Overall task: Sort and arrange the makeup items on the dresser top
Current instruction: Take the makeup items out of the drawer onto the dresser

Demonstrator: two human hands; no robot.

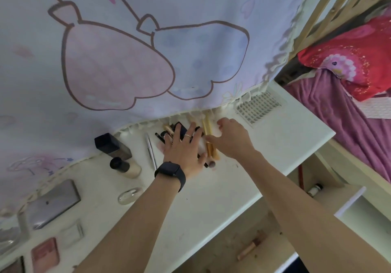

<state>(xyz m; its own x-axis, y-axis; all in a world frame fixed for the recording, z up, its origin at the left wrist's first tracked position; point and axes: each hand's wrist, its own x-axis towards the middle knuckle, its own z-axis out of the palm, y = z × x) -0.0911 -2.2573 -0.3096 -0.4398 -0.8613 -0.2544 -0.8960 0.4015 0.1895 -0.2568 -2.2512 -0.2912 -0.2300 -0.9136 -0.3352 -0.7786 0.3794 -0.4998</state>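
Bedroom here, pale wooden bed frame (313, 19) upper right, red floral pillow (364, 46) and purple fleece blanket (338, 129) beneath it, pastel cartoon-print curtain (148, 50) hanging over white dresser top (264, 146).

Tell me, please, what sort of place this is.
Most likely a bedroom or dorm room. A white dresser top holds makeup brushes and a foundation bottle, a cartoon-print curtain hangs behind it, and a wooden bed frame with purple bedding stands to the right.

Soft, even daylight; wide-angle bending at edges, slight overall blur.
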